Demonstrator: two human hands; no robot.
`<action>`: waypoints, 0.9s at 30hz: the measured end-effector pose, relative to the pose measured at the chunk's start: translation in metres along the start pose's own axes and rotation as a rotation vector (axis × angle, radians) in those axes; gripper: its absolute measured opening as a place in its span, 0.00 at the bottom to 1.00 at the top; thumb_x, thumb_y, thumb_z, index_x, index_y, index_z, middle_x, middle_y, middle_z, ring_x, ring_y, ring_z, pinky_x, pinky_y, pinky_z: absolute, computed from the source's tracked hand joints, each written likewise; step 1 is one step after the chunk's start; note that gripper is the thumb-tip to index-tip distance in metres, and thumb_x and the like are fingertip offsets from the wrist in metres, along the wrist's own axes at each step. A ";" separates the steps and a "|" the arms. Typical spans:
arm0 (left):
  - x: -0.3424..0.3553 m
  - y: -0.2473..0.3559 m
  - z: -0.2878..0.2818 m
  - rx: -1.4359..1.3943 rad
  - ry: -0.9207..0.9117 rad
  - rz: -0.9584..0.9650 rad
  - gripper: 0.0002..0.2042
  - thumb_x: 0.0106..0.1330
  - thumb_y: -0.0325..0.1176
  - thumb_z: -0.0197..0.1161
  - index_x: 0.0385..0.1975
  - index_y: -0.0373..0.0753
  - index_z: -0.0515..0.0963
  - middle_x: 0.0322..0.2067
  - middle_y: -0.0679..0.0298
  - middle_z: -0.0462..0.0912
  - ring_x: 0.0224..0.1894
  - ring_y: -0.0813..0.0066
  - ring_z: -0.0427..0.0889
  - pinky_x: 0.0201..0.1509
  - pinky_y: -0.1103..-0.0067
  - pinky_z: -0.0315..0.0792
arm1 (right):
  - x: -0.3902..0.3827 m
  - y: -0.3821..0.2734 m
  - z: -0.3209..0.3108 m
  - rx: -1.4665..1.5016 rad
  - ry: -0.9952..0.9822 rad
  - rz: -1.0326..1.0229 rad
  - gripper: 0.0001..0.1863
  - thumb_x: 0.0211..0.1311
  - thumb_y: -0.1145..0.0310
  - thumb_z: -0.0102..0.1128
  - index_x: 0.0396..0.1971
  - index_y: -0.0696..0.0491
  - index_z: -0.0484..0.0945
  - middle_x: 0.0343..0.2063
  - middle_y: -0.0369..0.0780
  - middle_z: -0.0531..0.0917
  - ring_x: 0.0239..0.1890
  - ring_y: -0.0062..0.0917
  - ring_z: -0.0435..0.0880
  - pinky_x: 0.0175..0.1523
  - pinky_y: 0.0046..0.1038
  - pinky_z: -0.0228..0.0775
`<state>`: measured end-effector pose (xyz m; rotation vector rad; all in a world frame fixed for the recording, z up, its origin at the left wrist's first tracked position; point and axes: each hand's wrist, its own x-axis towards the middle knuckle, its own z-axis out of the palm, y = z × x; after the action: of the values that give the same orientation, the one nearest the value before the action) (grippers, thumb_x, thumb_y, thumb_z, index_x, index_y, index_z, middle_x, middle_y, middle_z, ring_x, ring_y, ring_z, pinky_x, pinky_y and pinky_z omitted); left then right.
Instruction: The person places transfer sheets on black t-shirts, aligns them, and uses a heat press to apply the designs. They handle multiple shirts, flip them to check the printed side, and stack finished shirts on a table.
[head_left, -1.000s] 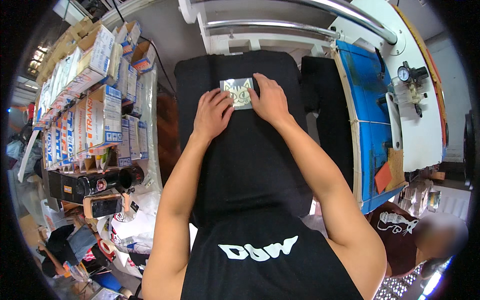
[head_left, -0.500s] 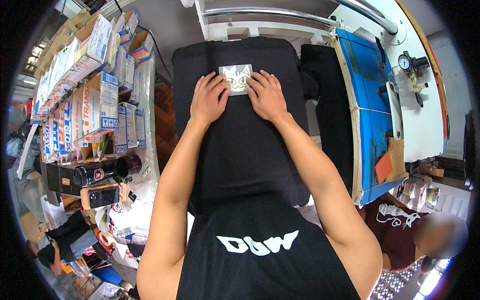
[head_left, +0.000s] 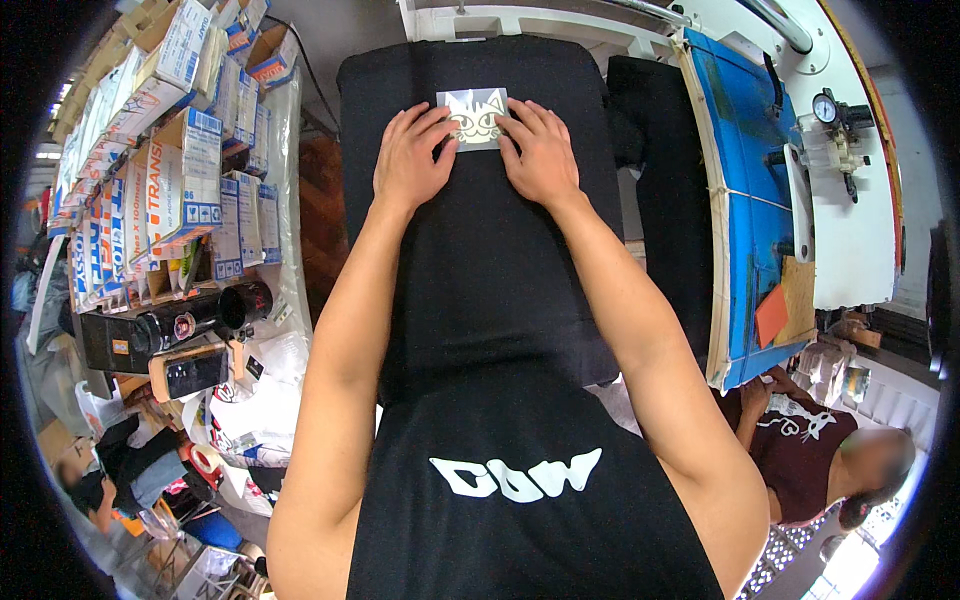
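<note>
Head view. Black garment [head_left: 480, 240] spread flat over a padded platen, laid smooth as a backing. Small grey transfer sheet with cat-face graphic [head_left: 473, 118] lying near the garment's far end, centred. Left hand [head_left: 410, 160] flat, fingers extended, pressing the sheet's left edge; right hand [head_left: 540, 155] likewise on the right edge; neither clenched, apparently pinning the sheet square. Stacked cartons [head_left: 170, 150] on shelving at left. Blue panel [head_left: 745, 200] at right, pressure gauge [head_left: 828, 108] beyond.

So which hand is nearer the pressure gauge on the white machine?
The right hand. It rests on the black garment at the cat-face transfer sheet, on the side toward the pressure gauge. The left hand lies across the sheet, farther away.
</note>
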<state>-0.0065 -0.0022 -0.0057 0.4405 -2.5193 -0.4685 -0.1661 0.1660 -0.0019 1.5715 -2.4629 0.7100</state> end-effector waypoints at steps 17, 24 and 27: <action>0.001 0.004 -0.003 0.001 -0.005 -0.019 0.13 0.69 0.38 0.67 0.50 0.45 0.88 0.60 0.64 0.84 0.69 0.57 0.74 0.78 0.58 0.60 | 0.001 -0.002 -0.005 0.017 -0.043 0.023 0.21 0.72 0.59 0.61 0.61 0.47 0.83 0.67 0.37 0.79 0.74 0.38 0.69 0.79 0.46 0.53; 0.003 0.005 -0.007 -0.002 -0.031 -0.031 0.13 0.68 0.37 0.67 0.50 0.45 0.87 0.60 0.64 0.84 0.69 0.57 0.74 0.77 0.58 0.60 | 0.003 -0.003 -0.006 0.015 -0.040 0.021 0.20 0.72 0.58 0.60 0.60 0.47 0.83 0.67 0.38 0.79 0.73 0.39 0.69 0.79 0.47 0.53; 0.004 0.005 -0.006 -0.010 -0.011 -0.023 0.13 0.67 0.37 0.67 0.50 0.44 0.87 0.60 0.65 0.84 0.70 0.57 0.73 0.78 0.58 0.60 | 0.003 -0.003 -0.006 0.026 -0.033 0.017 0.20 0.72 0.58 0.60 0.59 0.48 0.83 0.66 0.38 0.79 0.73 0.39 0.70 0.79 0.48 0.54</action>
<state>-0.0070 -0.0009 0.0030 0.4648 -2.5232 -0.4937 -0.1654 0.1658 0.0055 1.5859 -2.5027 0.7276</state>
